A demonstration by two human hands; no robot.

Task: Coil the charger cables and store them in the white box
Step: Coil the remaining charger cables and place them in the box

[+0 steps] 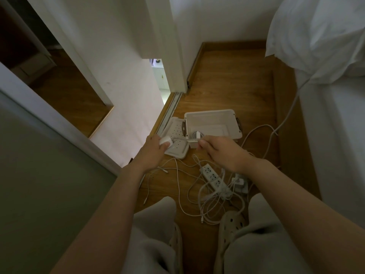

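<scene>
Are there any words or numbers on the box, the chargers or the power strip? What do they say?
No text can be read anywhere.
White box: no writing shows.
Power strip: only socket holes; any print is too small.
Charger in the left hand: plain white, too blurred for print.

Open white box (209, 120), coiled cable (196, 134) inside, held cable (180, 139) taut, loose cables (201, 202) tangled nearby
</scene>
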